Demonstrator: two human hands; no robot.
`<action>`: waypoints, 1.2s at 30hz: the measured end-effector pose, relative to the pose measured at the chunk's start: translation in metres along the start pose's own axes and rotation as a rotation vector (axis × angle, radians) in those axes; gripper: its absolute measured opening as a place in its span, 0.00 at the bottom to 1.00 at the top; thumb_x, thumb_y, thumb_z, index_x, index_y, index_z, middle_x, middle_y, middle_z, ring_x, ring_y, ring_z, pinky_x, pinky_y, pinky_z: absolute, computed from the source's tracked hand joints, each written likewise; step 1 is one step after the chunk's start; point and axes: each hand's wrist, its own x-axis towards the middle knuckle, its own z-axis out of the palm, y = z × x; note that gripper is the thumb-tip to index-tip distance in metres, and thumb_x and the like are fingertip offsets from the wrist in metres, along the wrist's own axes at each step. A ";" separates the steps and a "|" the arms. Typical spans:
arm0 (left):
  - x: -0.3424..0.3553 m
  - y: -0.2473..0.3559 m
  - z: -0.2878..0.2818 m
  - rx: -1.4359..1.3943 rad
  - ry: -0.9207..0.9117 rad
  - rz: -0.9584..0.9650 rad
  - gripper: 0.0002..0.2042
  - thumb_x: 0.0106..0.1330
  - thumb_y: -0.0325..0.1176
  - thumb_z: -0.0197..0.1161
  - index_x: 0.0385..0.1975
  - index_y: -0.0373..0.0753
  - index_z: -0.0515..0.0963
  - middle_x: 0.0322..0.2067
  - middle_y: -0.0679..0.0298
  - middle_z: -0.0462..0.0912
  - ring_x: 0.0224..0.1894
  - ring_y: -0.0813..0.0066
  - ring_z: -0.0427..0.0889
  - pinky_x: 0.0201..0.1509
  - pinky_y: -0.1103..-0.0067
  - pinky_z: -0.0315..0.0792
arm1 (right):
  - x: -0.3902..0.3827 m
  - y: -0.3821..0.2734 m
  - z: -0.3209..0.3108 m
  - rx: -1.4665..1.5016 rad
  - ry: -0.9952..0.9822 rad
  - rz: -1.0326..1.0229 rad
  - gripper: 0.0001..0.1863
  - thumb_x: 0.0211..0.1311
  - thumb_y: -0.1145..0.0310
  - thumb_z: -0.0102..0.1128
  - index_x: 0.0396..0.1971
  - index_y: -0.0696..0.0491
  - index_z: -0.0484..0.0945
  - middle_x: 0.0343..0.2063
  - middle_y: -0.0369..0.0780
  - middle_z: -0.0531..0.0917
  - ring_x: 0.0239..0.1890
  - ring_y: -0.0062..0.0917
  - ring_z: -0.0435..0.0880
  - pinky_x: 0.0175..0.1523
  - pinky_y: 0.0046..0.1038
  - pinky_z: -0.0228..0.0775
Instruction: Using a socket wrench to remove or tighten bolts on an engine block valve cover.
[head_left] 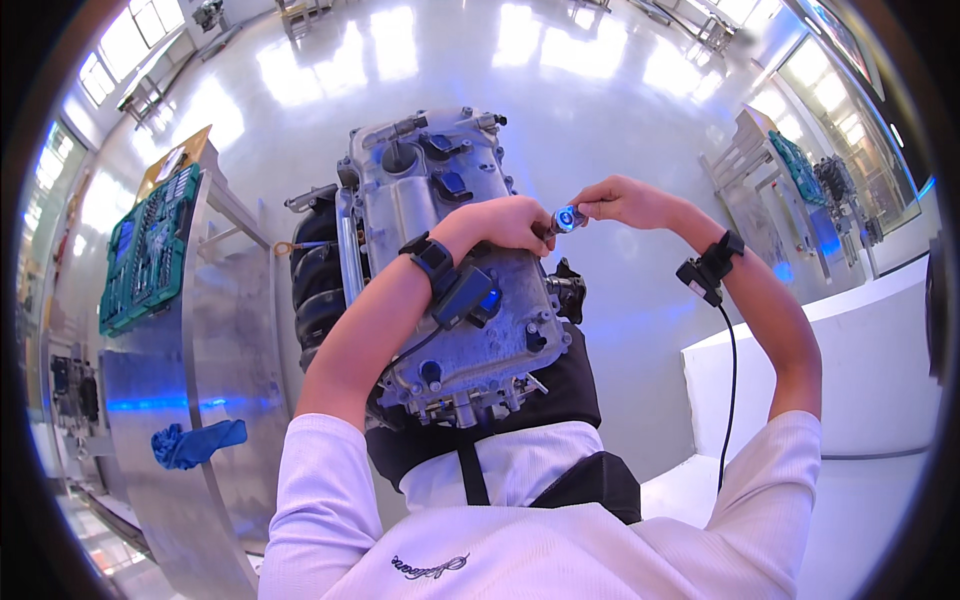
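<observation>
An engine (pixel 420 300) with a silver valve cover and a black intake manifold on its left side lies below me. Just off the cover's right edge, my left hand (pixel 515 222) and my right hand (pixel 610 200) meet at a small shiny metal cylindrical piece (pixel 566 220), its end showing blue. My right hand's thumb and fingers pinch it from the right; my left hand's curled fingers grip it from the lower left, partly hidden. Both wrists wear black strapped devices.
A steel workbench (pixel 180 380) at left carries a teal socket set (pixel 150 250) and a blue cloth (pixel 190 440). A golden wrench (pixel 285 247) juts from the engine's left. At right are another bench with a toolkit (pixel 795 170) and a white step (pixel 760 340).
</observation>
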 end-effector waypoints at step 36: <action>0.003 -0.003 -0.006 -0.011 0.033 0.026 0.13 0.54 0.37 0.64 0.36 0.36 0.82 0.30 0.61 0.84 0.34 0.72 0.81 0.44 0.76 0.73 | 0.033 0.012 0.045 -0.680 0.526 -0.388 0.24 0.56 0.44 0.59 0.23 0.54 0.72 0.09 0.42 0.71 0.14 0.41 0.73 0.23 0.38 0.63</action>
